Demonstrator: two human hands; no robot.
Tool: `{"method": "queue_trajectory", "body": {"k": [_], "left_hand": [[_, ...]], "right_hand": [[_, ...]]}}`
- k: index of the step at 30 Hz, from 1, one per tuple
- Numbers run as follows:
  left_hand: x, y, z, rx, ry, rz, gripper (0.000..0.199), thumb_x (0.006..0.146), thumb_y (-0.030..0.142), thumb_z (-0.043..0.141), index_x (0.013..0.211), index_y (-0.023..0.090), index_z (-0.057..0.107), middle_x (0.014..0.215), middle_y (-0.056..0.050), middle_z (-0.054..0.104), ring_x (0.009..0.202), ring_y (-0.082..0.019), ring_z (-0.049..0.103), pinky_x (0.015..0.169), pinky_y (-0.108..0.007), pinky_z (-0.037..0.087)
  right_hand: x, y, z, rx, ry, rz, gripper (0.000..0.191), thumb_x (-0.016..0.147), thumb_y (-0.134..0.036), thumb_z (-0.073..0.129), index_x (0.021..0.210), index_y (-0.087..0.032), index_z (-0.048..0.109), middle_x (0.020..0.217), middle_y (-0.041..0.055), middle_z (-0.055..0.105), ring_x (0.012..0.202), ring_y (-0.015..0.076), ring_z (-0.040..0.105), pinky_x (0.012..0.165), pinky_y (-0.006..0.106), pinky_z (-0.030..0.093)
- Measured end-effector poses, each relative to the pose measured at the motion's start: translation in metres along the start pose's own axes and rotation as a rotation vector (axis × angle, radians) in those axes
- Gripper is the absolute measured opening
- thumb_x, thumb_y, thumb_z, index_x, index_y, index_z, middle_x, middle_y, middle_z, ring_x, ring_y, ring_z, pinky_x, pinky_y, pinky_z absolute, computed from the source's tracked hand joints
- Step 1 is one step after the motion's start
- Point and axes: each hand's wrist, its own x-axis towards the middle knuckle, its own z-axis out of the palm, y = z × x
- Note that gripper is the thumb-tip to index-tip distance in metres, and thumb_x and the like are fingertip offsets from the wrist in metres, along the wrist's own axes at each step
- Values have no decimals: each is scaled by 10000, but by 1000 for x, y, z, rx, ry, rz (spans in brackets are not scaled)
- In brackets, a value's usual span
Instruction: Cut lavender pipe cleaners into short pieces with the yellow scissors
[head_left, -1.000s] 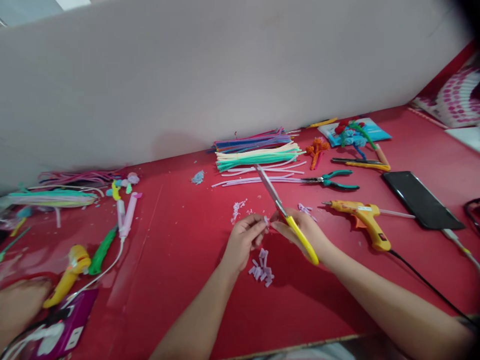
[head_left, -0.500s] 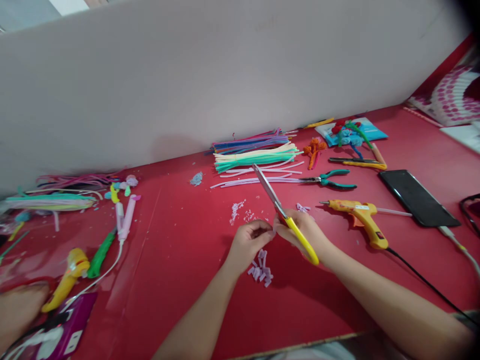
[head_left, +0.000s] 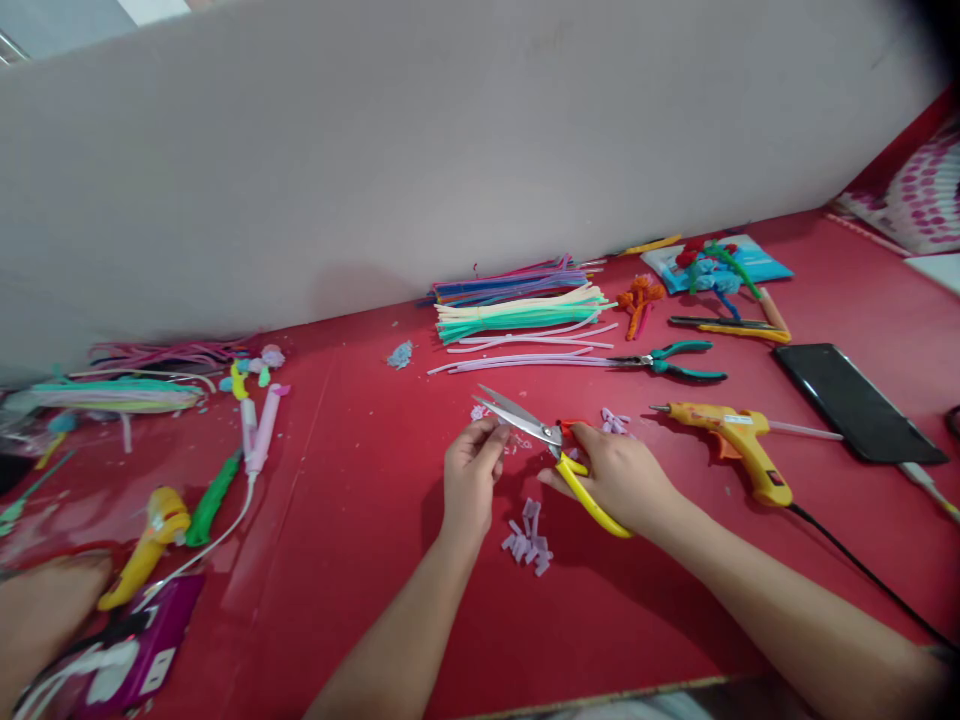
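Observation:
My right hand [head_left: 626, 475] grips scissors [head_left: 529, 420] with yellow and orange handles; their blades are parted and point left. By the blade tips, the thumb and fingers of my left hand [head_left: 472, 475] are pinched together, and whatever they hold is too small to make out. Below and between my hands lies a pile of short lilac pipe cleaner pieces [head_left: 527, 540]. More lilac pieces [head_left: 615, 421] lie just beyond my right hand. Fine lilac trimmings [head_left: 517, 440] are scattered behind the blades, partly hidden by them and my left hand.
Bundled pipe cleaners [head_left: 525, 312] lie along the grey partition [head_left: 450, 130]. Teal-handled pliers [head_left: 679, 362], a yellow glue gun [head_left: 739, 435] and a black phone [head_left: 855, 400] are to the right. At left are another glue gun [head_left: 154, 540], a purple box [head_left: 169, 640] and another person's arm [head_left: 52, 610].
My right hand has turned the scissors from pointing up and away to pointing left, and the blades have parted. My left hand has shifted slightly left, its fingers now at the blade tips.

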Motion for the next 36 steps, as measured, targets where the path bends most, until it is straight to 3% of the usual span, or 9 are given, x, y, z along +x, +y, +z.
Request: {"method": "queue_trajectory", "body": {"k": [9,36], "left_hand": [[0,2,0,-122,57,78,148,682,296,567,731,159,542,491,60,368,388,-26,291,346,-153,165],[2,2,-4,-141,26,44,148,682,289,575,749,159,552,568,40,461,392,-16,315,337,-152,165]], "right_hand": [[0,1,9,-133,-74,-13,433,711,-597,334,756,-189,470,629,41,576,565,163,545,480,241,242],[0,2,11,-168,-57,-54,466,731,-620,254,679,-194,434,575,33,571,496,151,515,445,238,182]]}}
